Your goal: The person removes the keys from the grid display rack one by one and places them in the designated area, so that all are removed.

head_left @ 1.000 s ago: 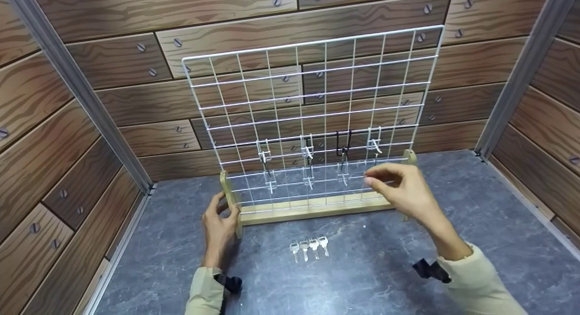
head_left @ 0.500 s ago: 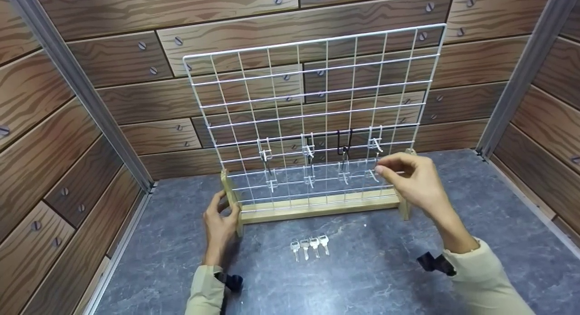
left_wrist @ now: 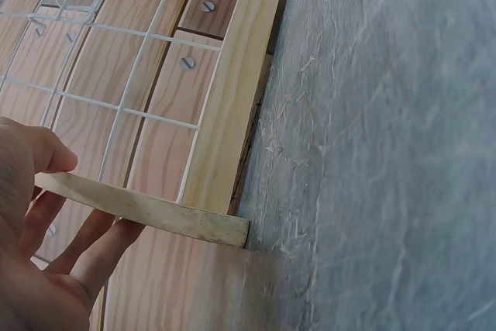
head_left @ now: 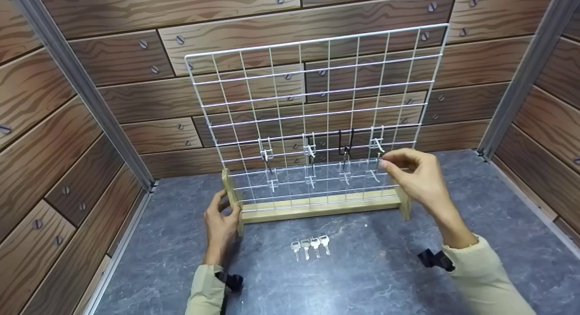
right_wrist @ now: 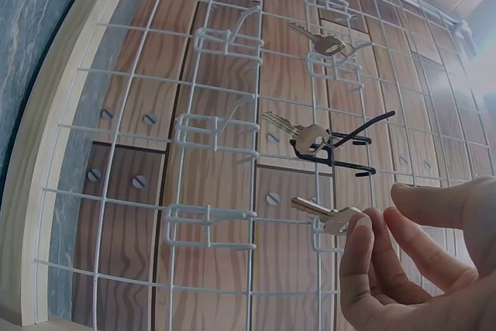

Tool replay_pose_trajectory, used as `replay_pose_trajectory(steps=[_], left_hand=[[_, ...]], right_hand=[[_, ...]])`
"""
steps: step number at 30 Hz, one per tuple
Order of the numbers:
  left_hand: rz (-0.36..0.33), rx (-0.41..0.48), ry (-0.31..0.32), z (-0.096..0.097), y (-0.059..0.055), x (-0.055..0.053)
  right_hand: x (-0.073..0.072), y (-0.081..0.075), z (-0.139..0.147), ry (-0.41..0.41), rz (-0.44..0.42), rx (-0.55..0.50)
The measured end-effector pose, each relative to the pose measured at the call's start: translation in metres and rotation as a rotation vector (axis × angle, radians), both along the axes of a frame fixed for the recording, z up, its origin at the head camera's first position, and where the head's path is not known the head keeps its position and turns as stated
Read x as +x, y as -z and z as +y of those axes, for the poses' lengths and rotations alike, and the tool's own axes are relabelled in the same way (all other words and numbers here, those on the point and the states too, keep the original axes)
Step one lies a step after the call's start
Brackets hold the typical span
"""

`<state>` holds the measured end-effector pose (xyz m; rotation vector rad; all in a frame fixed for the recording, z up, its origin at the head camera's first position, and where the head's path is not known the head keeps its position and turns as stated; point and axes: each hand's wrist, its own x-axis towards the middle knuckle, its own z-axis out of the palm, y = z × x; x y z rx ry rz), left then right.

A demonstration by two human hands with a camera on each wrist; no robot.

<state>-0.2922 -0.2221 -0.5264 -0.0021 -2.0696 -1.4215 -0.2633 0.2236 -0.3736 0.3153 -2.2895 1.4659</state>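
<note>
"My right hand [head_left: 421,181] is higher and further right than a second ago, now pinching the key [right_wrist: 339,222] below the upper-right hook [head_left: 377,144]; I judge that key controlled."

"And the left hand [head_left: 221,224]?"

"Grasping the stand's wooden end [left_wrist: 147,208]. My right wrist view shows the key's toothed blade [right_wrist: 308,207]; the head view shows four keys [head_left: 305,244] lying on the counter [head_left: 353,278]."

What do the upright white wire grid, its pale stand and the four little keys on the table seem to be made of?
Upright white wire grid: probably painted or coated metal; thin, straight rods, evenly white.
Pale yellow wooden stand: apparently matt wood; grain shows along its bar.
Four silvery flat keys: likely shiny metal, though too small to tell plain from plated.
</note>
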Motion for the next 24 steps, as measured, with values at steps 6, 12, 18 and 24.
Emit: replay_pose_trajectory(steps=[6, 12, 18, 24], left_hand=[[0.014, -0.007, -0.006, -0.001, 0.001, -0.002], [0.035, 0.003, -0.001, -0.002, 0.003, -0.005], [0.036, -0.004, 0.002, -0.001, 0.003, -0.003], [0.02, 0.002, 0.016, -0.001, 0.0, -0.001]], right_hand=[[-0.006, 0.002, -0.001, 0.022, 0.012, -0.005], [-0.011, 0.003, -0.001, 0.049, 0.027, -0.028], [-0.014, 0.001, -0.001, 0.066, 0.043, -0.053], [-0.018, 0.0, -0.001, 0.083, 0.06, -0.046]])
